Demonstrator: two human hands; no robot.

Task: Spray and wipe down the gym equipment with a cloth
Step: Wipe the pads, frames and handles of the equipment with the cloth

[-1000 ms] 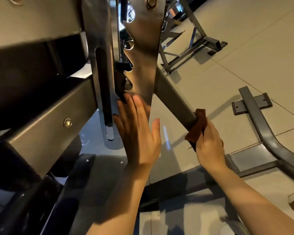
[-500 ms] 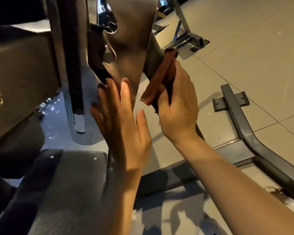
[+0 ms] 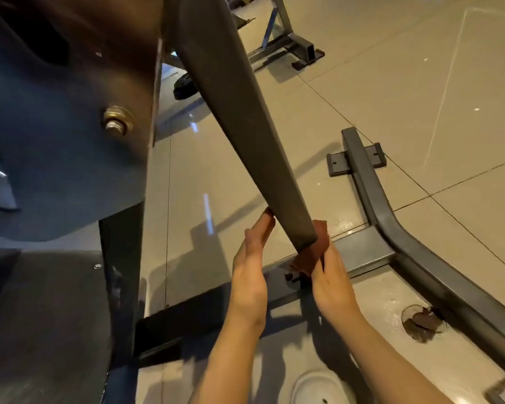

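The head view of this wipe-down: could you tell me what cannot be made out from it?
- Cloth: mostly hidden behind the slanted bar and the right hand.
- Left hand: its fingertips are hidden behind the bar.
- Spray bottle: none in view.
- White object on the floor: cut off by the bottom edge.
- Dark clump on the floor: too blurred to identify.

The slanted bar (image 3: 245, 135) runs out past the top edge, and its lower end hides most of the brown cloth (image 3: 312, 252), so the cloth's full extent cannot be judged. The right hand (image 3: 333, 284) shows only its back below the bar's end, its fingertips concealed by cloth and bar, while the left hand (image 3: 250, 275) has its fingertips partly tucked behind the bar. A white round object (image 3: 318, 387) below the bar is cut off by the bottom edge and cannot be identified.
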